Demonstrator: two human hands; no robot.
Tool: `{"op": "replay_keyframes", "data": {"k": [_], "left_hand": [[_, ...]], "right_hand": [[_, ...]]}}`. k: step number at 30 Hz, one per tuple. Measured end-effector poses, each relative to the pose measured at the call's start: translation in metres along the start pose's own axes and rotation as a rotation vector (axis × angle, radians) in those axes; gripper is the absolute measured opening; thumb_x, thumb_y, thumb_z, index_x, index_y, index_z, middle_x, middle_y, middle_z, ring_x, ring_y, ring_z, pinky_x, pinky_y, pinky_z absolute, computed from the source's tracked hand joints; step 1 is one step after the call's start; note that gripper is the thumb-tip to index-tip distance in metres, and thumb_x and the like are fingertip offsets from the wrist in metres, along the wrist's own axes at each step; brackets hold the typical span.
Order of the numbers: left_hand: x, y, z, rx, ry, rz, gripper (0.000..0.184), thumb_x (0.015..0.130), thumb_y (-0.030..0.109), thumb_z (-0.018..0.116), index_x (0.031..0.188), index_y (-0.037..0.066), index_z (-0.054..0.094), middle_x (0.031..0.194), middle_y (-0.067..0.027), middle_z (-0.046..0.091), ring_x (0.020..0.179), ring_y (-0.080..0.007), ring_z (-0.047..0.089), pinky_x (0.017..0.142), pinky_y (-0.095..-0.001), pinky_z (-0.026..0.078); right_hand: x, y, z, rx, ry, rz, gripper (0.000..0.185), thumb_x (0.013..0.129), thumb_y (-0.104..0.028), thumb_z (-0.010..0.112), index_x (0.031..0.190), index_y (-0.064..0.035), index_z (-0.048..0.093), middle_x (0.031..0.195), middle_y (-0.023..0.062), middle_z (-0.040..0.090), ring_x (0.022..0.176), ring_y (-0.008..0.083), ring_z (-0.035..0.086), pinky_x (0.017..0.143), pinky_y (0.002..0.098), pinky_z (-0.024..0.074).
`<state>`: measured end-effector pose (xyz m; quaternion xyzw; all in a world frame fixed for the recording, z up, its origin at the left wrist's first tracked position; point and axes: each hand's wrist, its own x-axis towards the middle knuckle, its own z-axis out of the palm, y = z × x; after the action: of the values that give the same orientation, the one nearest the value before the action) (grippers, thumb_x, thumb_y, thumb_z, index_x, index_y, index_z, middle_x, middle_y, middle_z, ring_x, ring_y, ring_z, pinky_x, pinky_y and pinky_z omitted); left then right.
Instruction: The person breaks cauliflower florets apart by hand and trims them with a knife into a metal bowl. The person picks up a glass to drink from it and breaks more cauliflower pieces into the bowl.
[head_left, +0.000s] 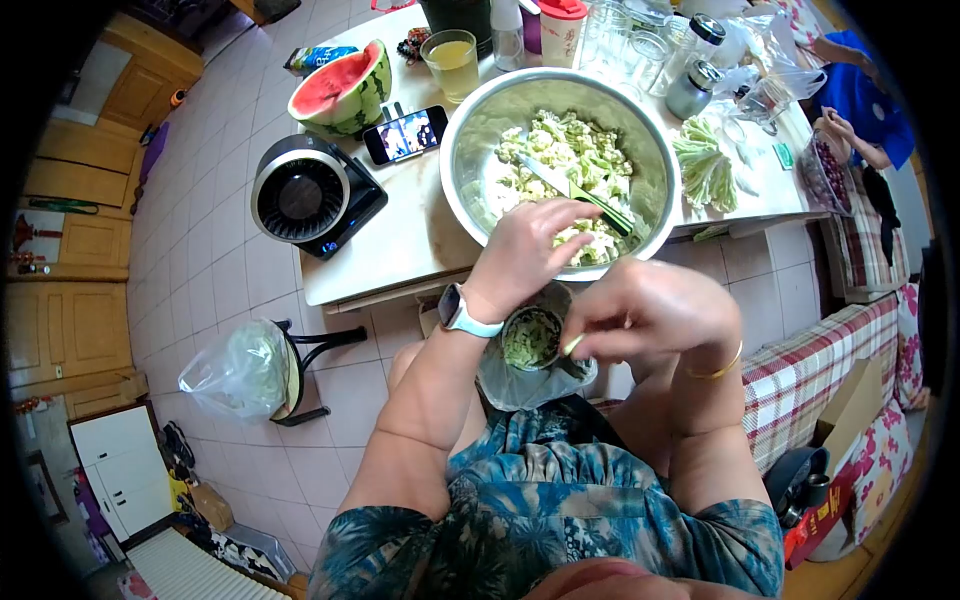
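My left hand (pixel 535 245), with a watch (pixel 462 308) on its wrist, reaches over the near rim of a large steel bowl (pixel 462 190). Its fingers are stretched and apart, the tips by the green and black handle of a knife (pixel 610 215); whether they touch it I cannot tell. The knife lies on cut cauliflower florets (pixel 570 140) in the bowl. Lower down, my right hand (pixel 655 310) is closed in a pinch on a small pale green cauliflower piece (pixel 573 344). Below that piece stands a bag-lined bin (pixel 510 385) holding green trimmings (pixel 530 340).
On the table are a cut watermelon (pixel 345 90), a phone (pixel 405 135), a black round appliance (pixel 310 195), a glass of yellowish drink (pixel 452 65) and a cauliflower bunch (pixel 705 165). A bagged vegetable (pixel 245 365) rests on a stool. Another person (pixel 865 95) sits at right.
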<state>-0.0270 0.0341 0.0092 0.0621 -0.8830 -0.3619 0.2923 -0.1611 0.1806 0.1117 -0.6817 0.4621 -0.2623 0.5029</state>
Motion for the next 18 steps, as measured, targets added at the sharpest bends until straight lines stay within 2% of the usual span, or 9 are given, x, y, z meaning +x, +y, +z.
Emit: {"op": "replay_keyframes", "data": {"k": [2,3,4,6,7,8,12,16,18], "left_hand": [[0.002,-0.006,-0.012,-0.066,0.02,-0.092,0.022,0.092,0.009,0.076,0.114,0.004,0.076,0.111,-0.014,0.077,0.104,-0.0295,0.074,0.094,-0.0362,0.056],[0.0,-0.011,-0.017,-0.132,0.055,-0.131,0.02,0.096,0.007,0.073,0.115,0.001,0.075,0.109,-0.0115,0.079,0.103,-0.0235,0.075,0.093,-0.0337,0.056],[-0.002,-0.015,-0.022,-0.131,0.054,-0.132,0.02,0.096,0.007,0.073,0.115,0.001,0.075,0.109,-0.0115,0.079,0.103,-0.0235,0.075,0.093,-0.0337,0.056],[-0.006,-0.021,-0.03,-0.152,0.263,-0.268,0.016,0.1,0.006,0.069,0.114,-0.001,0.074,0.105,-0.0093,0.079,0.1,-0.0171,0.074,0.091,-0.0308,0.056],[-0.007,-0.027,-0.031,-0.184,0.327,-0.228,0.014,0.103,0.006,0.067,0.113,-0.002,0.074,0.101,-0.0087,0.079,0.096,-0.0137,0.073,0.088,-0.0287,0.056],[-0.008,-0.028,-0.032,-0.182,0.33,-0.23,0.014,0.103,0.006,0.067,0.113,-0.002,0.074,0.101,-0.0087,0.079,0.096,-0.0137,0.073,0.088,-0.0287,0.056],[-0.012,-0.03,-0.035,-0.175,0.414,-0.291,0.014,0.103,0.007,0.067,0.112,-0.002,0.073,0.099,-0.0095,0.079,0.094,-0.014,0.074,0.086,-0.0286,0.057],[-0.012,-0.034,-0.035,-0.14,0.398,-0.289,0.013,0.102,0.007,0.068,0.111,-0.002,0.073,0.099,-0.0097,0.078,0.094,-0.0153,0.075,0.085,-0.0289,0.057],[-0.013,-0.033,-0.037,-0.117,0.393,-0.288,0.013,0.102,0.007,0.068,0.111,-0.002,0.073,0.099,-0.0099,0.078,0.094,-0.016,0.076,0.084,-0.029,0.057]], "right_hand": [[0.011,-0.003,0.011,-0.167,-0.12,0.065,0.022,0.092,-0.02,0.079,0.107,-0.0049,0.076,0.082,0.0112,0.075,0.073,0.0302,0.072,0.067,0.0384,0.0549],[0.017,0.002,0.02,-0.21,-0.135,0.037,0.025,0.092,-0.022,0.079,0.109,-0.005,0.076,0.082,0.0118,0.075,0.072,0.0309,0.071,0.067,0.0393,0.0548],[0.021,0.006,0.026,-0.254,-0.15,0.009,0.027,0.091,-0.024,0.08,0.11,-0.0051,0.076,0.081,0.0123,0.075,0.071,0.0316,0.071,0.066,0.0402,0.0547],[0.023,0.002,0.023,-0.225,-0.14,0.059,0.028,0.091,-0.024,0.079,0.111,-0.005,0.075,0.081,0.0131,0.075,0.071,0.0324,0.071,0.066,0.0404,0.055],[0.024,0.002,0.021,-0.198,-0.132,0.11,0.029,0.09,-0.024,0.079,0.112,-0.0049,0.075,0.081,0.0139,0.075,0.071,0.0332,0.071,0.067,0.0406,0.0554],[0.024,0.006,0.017,-0.15,-0.038,0.17,0.028,0.089,-0.022,0.079,0.11,-0.004,0.075,0.079,0.0148,0.074,0.071,0.0332,0.072,0.066,0.0401,0.0562],[0.05,0.062,0.009,-0.47,0.664,0.166,0.017,0.093,-0.018,0.072,0.1,-0.004,0.077,0.09,0.0163,0.076,0.084,0.0354,0.073,0.077,0.0426,0.0576],[0.068,0.108,0.016,-0.603,0.624,0.343,0.016,0.094,-0.017,0.068,0.097,-0.0053,0.078,0.094,0.016,0.074,0.089,0.0359,0.072,0.082,0.046,0.0565],[0.073,0.108,0.019,-0.679,0.474,0.405,0.018,0.094,-0.018,0.065,0.095,-0.0065,0.079,0.092,0.0163,0.07,0.089,0.0364,0.07,0.082,0.0478,0.0556]]}}
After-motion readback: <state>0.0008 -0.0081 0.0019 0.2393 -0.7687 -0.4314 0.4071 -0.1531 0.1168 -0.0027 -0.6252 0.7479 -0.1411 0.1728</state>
